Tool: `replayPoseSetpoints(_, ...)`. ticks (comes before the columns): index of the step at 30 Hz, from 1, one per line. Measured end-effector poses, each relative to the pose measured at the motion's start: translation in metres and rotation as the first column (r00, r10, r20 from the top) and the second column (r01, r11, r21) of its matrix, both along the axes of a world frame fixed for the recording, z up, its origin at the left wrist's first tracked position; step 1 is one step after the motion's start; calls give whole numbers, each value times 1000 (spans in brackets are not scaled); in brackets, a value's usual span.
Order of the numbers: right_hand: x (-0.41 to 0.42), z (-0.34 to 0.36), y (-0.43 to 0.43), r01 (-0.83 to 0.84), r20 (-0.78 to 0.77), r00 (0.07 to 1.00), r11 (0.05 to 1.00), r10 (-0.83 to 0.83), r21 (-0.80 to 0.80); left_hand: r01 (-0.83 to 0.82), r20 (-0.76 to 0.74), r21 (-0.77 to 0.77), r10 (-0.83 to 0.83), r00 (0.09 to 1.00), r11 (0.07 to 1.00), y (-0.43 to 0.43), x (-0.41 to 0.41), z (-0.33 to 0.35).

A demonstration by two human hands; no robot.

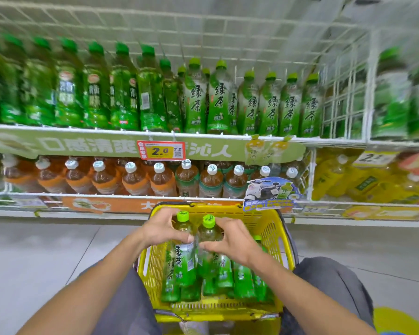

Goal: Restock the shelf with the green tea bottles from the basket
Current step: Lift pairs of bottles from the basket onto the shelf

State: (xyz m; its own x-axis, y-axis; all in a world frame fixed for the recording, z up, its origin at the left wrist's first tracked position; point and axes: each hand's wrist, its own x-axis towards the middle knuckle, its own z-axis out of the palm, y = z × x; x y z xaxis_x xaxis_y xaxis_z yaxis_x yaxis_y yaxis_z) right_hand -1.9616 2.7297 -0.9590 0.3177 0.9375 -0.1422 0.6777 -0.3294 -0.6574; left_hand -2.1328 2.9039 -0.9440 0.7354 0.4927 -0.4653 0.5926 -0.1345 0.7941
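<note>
Down at six o'clock in our view, a yellow plastic basket [271, 228] sits on the floor [58, 250] between our grey-trousered knees [336, 281], packed with upright green tea bottles [242, 279]. Our left hand [163, 228] has its grip clamped round the neck of the left bottle [184, 257], fingers curled just under the lime cap. Our right hand [232, 240], at three o'clock of it, has its grip wrapped on the shoulder of the right bottle [208, 238]. These two bottles touch side by side, and their caps stand higher than the others in the basket.

At twelve o'clock the wire shelf [324, 141] carries a row of matching green tea bottles [269, 105] with lime caps. At nine o'clock of that row stand darker green-capped bottles [94, 88]. A red and yellow price tag [161, 151] hangs on the shelf's front rail. Below it, brown tea bottles [131, 180] with white caps fill the lower tier, and yellow-labelled bottles [348, 180] lie at three o'clock of those, blurred.
</note>
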Motion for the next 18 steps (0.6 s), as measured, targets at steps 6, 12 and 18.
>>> replayPoseSetpoints(6,40,121,5,36,114,992,988,-53,151,-32,185,168,0,983,985,6,33,106)
replayPoseSetpoints(12,74,252,-10,92,160,975,938,-153,336,-42,313,335,-69,947,941,10,80,221)
replayPoseSetpoints(18,126,324,5,158,187,946,882,-264,444,-148,421,438,-58,905,887,13,147,310)
